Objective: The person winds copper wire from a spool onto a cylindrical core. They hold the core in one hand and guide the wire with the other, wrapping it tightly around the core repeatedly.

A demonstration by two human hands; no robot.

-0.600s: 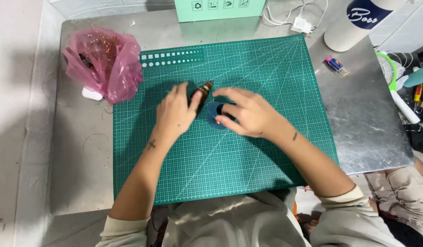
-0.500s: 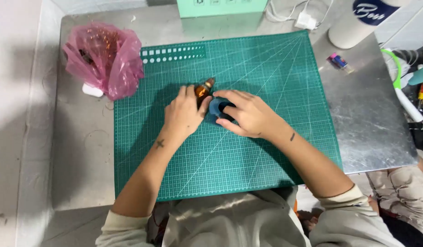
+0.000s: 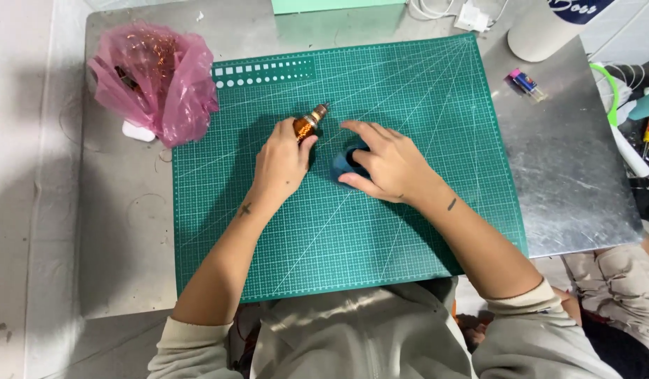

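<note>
A grey metal table (image 3: 563, 182) fills the frame, with a green cutting mat (image 3: 409, 231) at centre. A pale floor (image 3: 22, 210) runs down the left edge. Light is even.

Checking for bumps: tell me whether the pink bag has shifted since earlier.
No. The pink bag still sits against the upper-left corner of the green cutting mat.

matt green cutting mat (image 3: 381, 231), brushed-metal table (image 3: 570, 182)
</note>
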